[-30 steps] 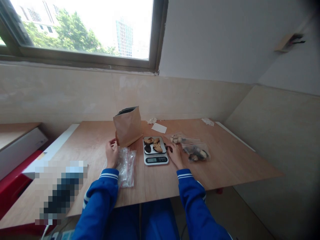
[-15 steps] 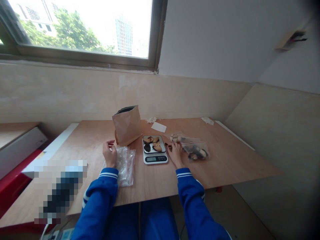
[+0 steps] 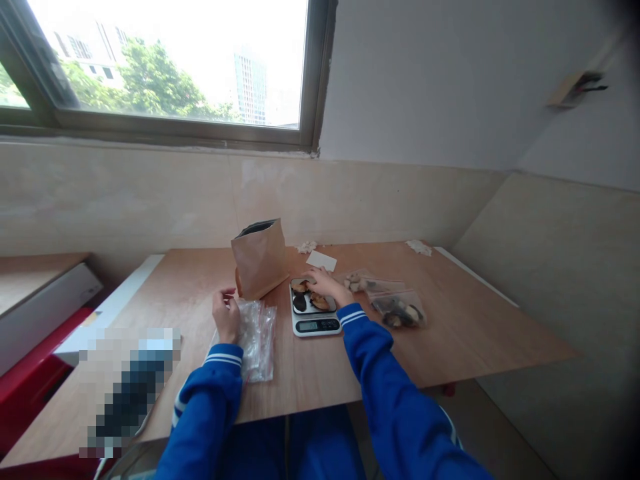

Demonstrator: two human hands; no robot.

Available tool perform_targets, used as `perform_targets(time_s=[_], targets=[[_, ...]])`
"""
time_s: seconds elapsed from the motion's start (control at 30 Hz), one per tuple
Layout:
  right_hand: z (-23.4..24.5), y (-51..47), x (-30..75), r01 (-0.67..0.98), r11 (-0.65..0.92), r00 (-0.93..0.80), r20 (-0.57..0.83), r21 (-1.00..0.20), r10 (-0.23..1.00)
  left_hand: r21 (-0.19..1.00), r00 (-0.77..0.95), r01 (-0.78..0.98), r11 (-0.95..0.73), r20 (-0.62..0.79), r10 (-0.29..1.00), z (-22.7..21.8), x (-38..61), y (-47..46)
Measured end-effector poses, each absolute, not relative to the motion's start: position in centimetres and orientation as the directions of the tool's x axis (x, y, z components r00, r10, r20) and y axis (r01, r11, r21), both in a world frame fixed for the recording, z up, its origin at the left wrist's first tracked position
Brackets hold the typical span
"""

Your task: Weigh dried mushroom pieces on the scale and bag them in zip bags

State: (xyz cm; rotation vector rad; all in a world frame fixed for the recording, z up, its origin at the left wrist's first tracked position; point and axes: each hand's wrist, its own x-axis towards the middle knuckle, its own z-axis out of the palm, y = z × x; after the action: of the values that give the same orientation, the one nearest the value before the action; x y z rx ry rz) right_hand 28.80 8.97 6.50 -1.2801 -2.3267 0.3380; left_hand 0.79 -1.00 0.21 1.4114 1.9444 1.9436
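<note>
My right hand (image 3: 325, 283) lies over a digital kitchen scale (image 3: 316, 325), its fingertips on the dried brown and dark slices (image 3: 310, 297) in the scale's steel tray, partly hiding them. My left hand (image 3: 227, 317) rests with loosely curled fingers, nothing visible in it. It is next to a flat clear plastic bag (image 3: 259, 341) and in front of an upright kraft paper bag (image 3: 260, 261). To the right of the scale lie a zip bag of pale pieces (image 3: 367, 283) and a zip bag of dark pieces (image 3: 399, 310).
The plywood tabletop (image 3: 440, 340) holds a white paper card (image 3: 321, 261) and tissue scraps (image 3: 307, 247) at the back. A pixelated blurred object (image 3: 130, 390) lies at the front left. A tiled wall and window stand behind the table.
My right hand has moved left and forward from beside the scale onto the slices in its tray. My left hand has barely moved, and the view has shifted slightly.
</note>
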Motion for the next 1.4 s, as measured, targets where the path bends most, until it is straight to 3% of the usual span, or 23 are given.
perform_targets(time_s=[0.3, 0.67, 0.97, 1.03, 1.2, 1.4], targets=[[5.6, 10.1, 28.8, 0.743, 0.488, -0.415, 0.255, -0.458, 0.873, 0.833, -0.595, 0.519, -0.189, 0.511, 0.62, -0.1, 0.6, -0.7], [6.5, 10.0, 29.0, 0.739, 0.477, -0.333, 0.357, -0.476, 0.873, 0.843, -0.602, 0.508, -0.177, 0.494, 0.628, 0.0, 0.7, -0.7], [8.4, 8.2, 29.0, 0.731, 0.601, -0.418, 0.484, -0.323, 0.769, 0.847, -0.605, 0.502, -0.177, 0.489, 0.628, -0.1, 0.6, -0.7], [8.1, 8.1, 29.2, 0.704, 0.603, -0.399, 0.492, -0.376, 0.774, 0.849, -0.605, 0.497, -0.178, 0.486, 0.631, -0.1, 0.6, -0.7], [6.3, 9.0, 30.4, 0.539, 0.495, -0.136, 0.509, -0.682, 0.85, 0.857, -0.619, 0.481, -0.187, 0.483, 0.619, -0.3, 0.5, -0.6], [4.4, 9.8, 34.1, 0.49, 0.382, 0.123, 0.496, -0.783, 0.86, 0.853, -0.617, 0.481, -0.2, 0.492, 0.615, -0.4, 0.5, -0.4]])
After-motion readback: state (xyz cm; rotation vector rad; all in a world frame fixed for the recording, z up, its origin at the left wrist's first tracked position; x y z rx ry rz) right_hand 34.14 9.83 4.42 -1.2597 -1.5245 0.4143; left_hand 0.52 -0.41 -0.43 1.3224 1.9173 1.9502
